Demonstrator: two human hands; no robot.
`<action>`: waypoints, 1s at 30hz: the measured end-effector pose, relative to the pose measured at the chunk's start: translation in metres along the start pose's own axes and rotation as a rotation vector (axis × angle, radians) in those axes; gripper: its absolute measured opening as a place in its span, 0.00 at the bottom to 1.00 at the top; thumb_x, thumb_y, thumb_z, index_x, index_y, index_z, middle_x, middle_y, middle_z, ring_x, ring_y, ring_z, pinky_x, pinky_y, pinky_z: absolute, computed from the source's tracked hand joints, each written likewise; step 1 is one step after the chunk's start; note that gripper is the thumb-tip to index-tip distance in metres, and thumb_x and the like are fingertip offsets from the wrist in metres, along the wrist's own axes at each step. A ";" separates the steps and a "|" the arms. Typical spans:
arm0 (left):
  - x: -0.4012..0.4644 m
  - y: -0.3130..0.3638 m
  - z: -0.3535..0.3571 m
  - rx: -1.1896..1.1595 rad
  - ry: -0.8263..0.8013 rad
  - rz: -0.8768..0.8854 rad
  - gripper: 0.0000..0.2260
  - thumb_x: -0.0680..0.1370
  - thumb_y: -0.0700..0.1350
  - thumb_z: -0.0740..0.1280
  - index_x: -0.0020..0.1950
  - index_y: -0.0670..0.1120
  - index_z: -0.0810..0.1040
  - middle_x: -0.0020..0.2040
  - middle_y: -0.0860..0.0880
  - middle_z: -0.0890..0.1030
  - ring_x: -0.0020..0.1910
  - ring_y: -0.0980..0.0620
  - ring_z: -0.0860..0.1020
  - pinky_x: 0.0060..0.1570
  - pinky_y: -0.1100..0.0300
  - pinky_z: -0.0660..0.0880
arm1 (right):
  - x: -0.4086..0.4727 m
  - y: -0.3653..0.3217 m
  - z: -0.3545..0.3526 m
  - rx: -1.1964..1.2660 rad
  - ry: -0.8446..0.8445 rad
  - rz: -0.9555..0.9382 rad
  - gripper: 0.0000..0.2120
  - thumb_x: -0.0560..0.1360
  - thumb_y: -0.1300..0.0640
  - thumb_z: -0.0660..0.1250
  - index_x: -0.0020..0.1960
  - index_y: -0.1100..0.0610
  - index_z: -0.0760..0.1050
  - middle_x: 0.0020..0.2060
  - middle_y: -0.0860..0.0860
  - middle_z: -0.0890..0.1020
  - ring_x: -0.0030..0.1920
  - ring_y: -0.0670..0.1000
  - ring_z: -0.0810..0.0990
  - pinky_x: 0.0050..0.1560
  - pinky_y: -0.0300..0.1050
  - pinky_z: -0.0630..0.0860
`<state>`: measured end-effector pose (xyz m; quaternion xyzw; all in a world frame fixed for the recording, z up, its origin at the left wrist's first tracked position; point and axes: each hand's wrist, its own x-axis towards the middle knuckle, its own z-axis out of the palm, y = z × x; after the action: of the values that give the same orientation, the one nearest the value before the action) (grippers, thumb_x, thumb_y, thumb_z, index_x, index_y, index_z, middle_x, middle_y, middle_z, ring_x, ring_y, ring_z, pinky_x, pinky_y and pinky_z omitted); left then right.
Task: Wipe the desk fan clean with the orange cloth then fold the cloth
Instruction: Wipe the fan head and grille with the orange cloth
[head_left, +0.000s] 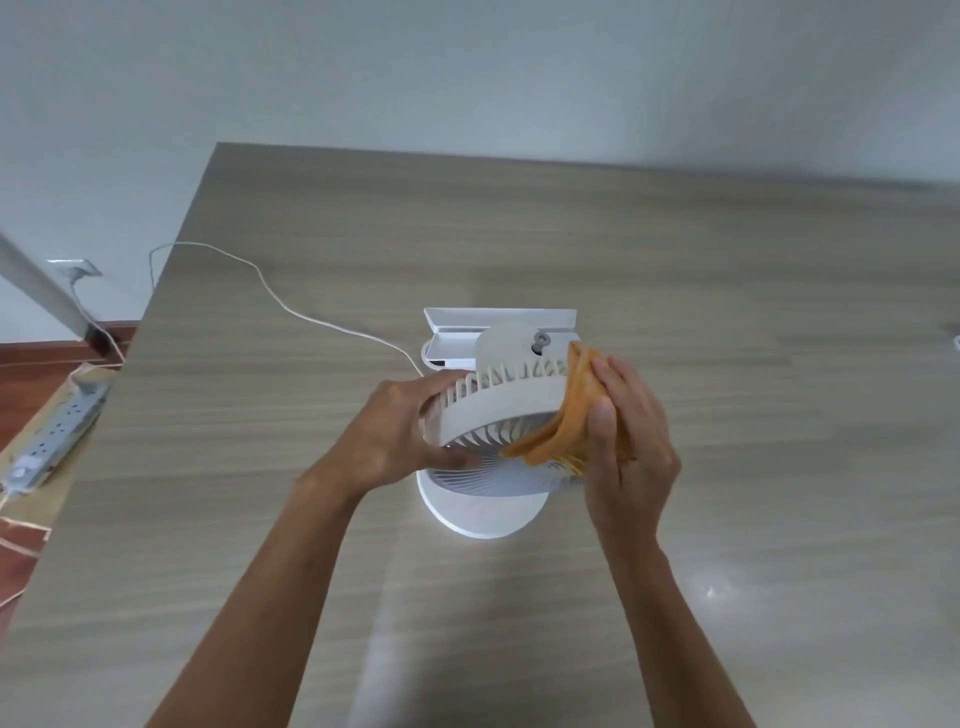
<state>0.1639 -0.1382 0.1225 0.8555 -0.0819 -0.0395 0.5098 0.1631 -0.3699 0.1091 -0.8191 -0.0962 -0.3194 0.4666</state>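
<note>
A white desk fan (501, 405) stands on its round base in the middle of the wooden desk (727, 322), its head tilted forward. My left hand (400, 434) grips the left side of the fan's rim, thumb on the front grille. My right hand (631, 441) holds the bunched orange cloth (563, 423) against the right side of the fan's rim. Part of the cloth is hidden under my right palm.
A white box-like holder (498, 325) sits just behind the fan. The fan's white cord (291, 312) runs left across the desk and off its edge. A power strip (57, 436) lies on the floor at the left. The wall is close behind the desk.
</note>
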 end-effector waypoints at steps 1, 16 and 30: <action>0.000 -0.001 -0.001 -0.019 0.005 -0.014 0.36 0.58 0.51 0.81 0.65 0.57 0.76 0.55 0.53 0.84 0.55 0.49 0.82 0.59 0.45 0.76 | -0.004 0.004 0.000 0.088 0.049 0.121 0.17 0.83 0.52 0.59 0.64 0.59 0.79 0.63 0.53 0.81 0.66 0.52 0.78 0.66 0.59 0.73; 0.001 0.001 0.001 -0.021 0.030 -0.070 0.36 0.58 0.45 0.84 0.63 0.59 0.77 0.52 0.50 0.85 0.53 0.42 0.81 0.56 0.42 0.77 | -0.046 0.051 0.022 0.811 0.227 1.155 0.16 0.79 0.44 0.58 0.43 0.45 0.83 0.39 0.46 0.85 0.41 0.48 0.84 0.39 0.45 0.81; 0.001 0.005 0.007 -0.085 0.013 -0.040 0.37 0.58 0.42 0.84 0.61 0.65 0.74 0.55 0.58 0.83 0.54 0.58 0.82 0.59 0.60 0.76 | -0.027 0.030 -0.001 0.418 0.157 1.052 0.21 0.75 0.35 0.54 0.52 0.45 0.80 0.44 0.45 0.84 0.47 0.49 0.83 0.45 0.52 0.81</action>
<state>0.1636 -0.1468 0.1234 0.8348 -0.0598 -0.0474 0.5453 0.1556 -0.3834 0.0717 -0.6206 0.2984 -0.0781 0.7209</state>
